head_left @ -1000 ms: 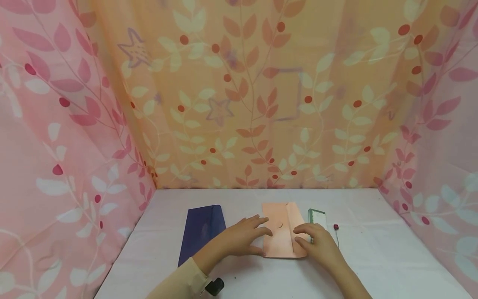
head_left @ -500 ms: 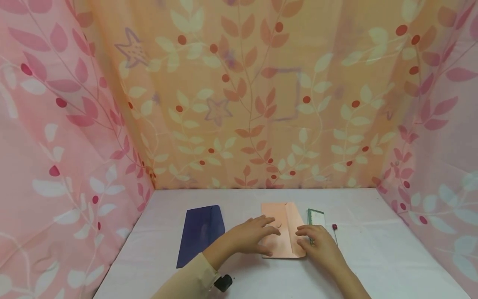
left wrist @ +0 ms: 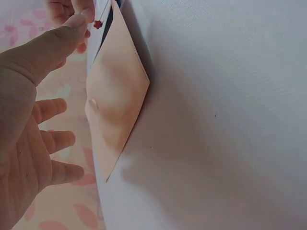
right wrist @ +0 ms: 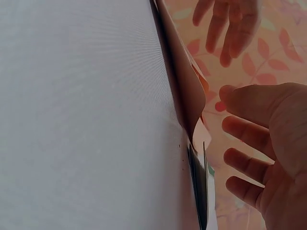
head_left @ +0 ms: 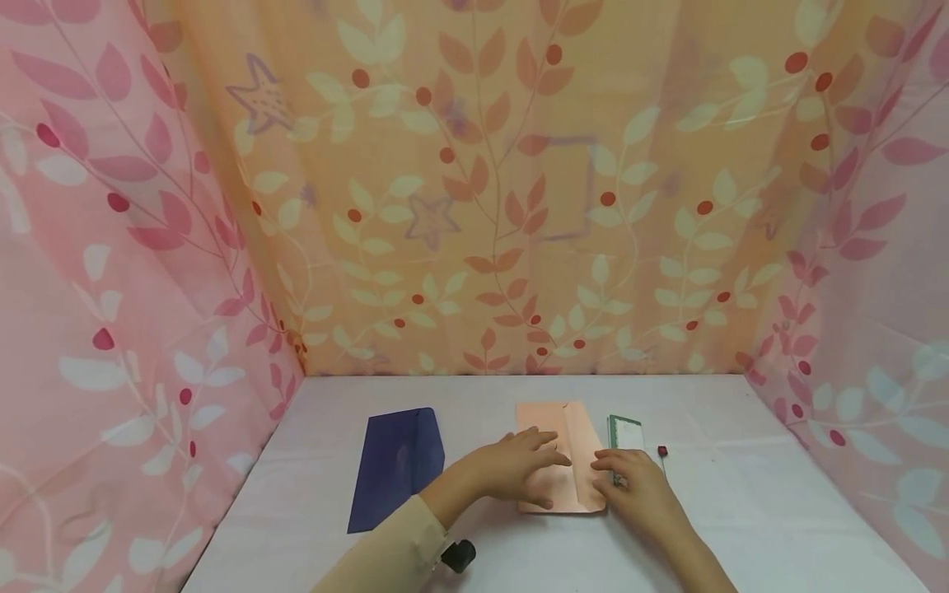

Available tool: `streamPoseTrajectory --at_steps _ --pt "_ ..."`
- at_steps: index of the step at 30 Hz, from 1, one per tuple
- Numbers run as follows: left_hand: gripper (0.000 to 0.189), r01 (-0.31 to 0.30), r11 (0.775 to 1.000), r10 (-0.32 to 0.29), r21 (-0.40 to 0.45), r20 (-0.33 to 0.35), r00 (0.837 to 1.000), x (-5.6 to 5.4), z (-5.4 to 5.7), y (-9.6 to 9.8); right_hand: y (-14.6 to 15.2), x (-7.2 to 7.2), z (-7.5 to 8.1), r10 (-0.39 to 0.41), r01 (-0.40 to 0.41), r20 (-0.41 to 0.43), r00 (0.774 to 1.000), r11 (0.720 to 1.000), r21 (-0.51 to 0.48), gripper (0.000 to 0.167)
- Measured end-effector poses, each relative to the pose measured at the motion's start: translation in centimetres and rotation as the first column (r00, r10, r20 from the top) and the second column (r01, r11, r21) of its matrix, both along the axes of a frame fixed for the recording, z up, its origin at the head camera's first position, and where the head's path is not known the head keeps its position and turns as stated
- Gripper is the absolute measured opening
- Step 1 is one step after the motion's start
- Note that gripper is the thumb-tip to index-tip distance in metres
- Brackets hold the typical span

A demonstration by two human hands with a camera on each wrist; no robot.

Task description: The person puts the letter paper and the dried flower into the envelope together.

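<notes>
A peach paper envelope (head_left: pixel 584 441) lies on the white table with its flap on the right side, unfolded. Over its left half hovers my left hand (head_left: pixel 519 468), fingers spread and holding nothing. My right hand (head_left: pixel 633 486) is at the flap's right edge, fingers loosely bent. In the left wrist view a gap shows between the left hand (left wrist: pixel 24 120) and the envelope (left wrist: pixel 117 91). The right wrist view shows the right hand (right wrist: pixel 283 148) beside the envelope (right wrist: pixel 187 91), thumb and fingers apart with nothing between them.
A dark blue envelope (head_left: pixel 396 461) lies to the left. Just right of the peach one is a green-bordered white card (head_left: pixel 628 432), partly behind my right hand. Beyond it lies a small red flower on a thin stem (head_left: pixel 663 452). Floral curtains (head_left: pixel 504 206) enclose the table.
My left hand has moved right, from the peach envelope's left edge to over its middle. The right hand has shifted slightly right and down. The envelopes keep their places.
</notes>
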State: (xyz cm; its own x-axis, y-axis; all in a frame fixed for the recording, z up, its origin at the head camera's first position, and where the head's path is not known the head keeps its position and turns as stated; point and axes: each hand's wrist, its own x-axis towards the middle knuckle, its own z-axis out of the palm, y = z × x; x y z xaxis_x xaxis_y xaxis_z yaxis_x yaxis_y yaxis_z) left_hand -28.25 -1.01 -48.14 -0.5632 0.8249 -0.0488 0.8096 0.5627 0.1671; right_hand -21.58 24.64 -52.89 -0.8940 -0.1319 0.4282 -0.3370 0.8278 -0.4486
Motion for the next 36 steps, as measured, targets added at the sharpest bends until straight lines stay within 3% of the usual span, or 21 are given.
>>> streamPoseTrajectory --at_steps 9,26,36 --pt "0.066 -0.02 0.999 0.021 -0.037 0.027 0.999 -0.2 0.2 0.9 0.0 0.0 0.2 0.008 -0.007 0.029 1.0 1.0 -0.006 0.017" --pt "0.07 -0.089 0.99 0.098 -0.106 0.078 0.992 -1.4 -0.7 2.7 0.2 -0.5 -0.7 0.016 -0.017 0.025 1.0 0.998 0.062 0.025" --pt "0.065 -0.08 0.991 0.091 -0.104 0.102 0.991 -1.4 -1.1 3.2 0.5 -0.5 -1.3 0.0 -0.007 0.079 0.997 0.996 0.085 0.023"
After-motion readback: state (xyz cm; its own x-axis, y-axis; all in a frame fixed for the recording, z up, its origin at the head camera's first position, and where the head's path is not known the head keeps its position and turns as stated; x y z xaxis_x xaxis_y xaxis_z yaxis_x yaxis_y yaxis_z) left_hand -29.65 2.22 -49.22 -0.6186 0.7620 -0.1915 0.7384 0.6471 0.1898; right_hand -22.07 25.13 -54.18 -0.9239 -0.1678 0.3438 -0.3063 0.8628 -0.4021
